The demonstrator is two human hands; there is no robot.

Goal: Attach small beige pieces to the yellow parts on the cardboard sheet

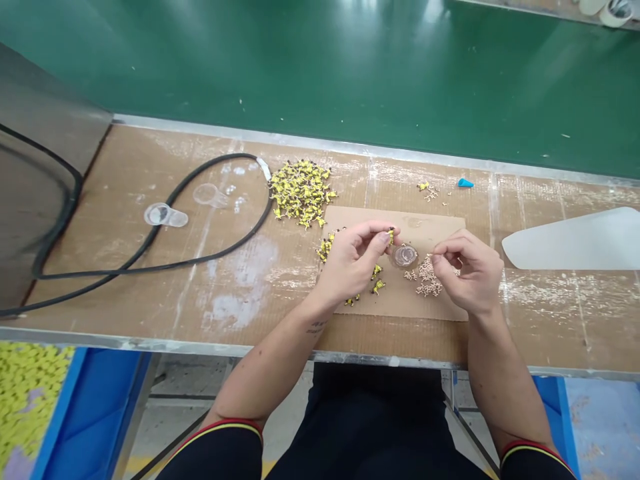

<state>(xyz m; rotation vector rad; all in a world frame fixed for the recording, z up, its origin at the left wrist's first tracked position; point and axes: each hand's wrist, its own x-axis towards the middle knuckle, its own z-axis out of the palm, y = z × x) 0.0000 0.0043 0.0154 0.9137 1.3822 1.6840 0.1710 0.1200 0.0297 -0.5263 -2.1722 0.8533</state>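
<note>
A: how's the light?
B: pretty bright and even tbh, just whitish glare on the green surface (320, 80) up top
A: sharp?
B: mostly, tiny pale pieces (429, 272) look kinda mushy

The figurines (301, 192) are yellow and black, the small pieces (429, 275) pinkish-beige.

On the matt cardboard sheet (400, 305), a glossy clear dish (404, 256) was noted. Beyond the cardboard sheet, a smooth, shiny green surface (320, 73) was observed. Left of it, plastic-looking yellow figures (301, 193), rubber-like black cable (217, 256) and a metal-looking panel (40, 113) were recorded; right of it, a smooth white plate (575, 241).
</note>
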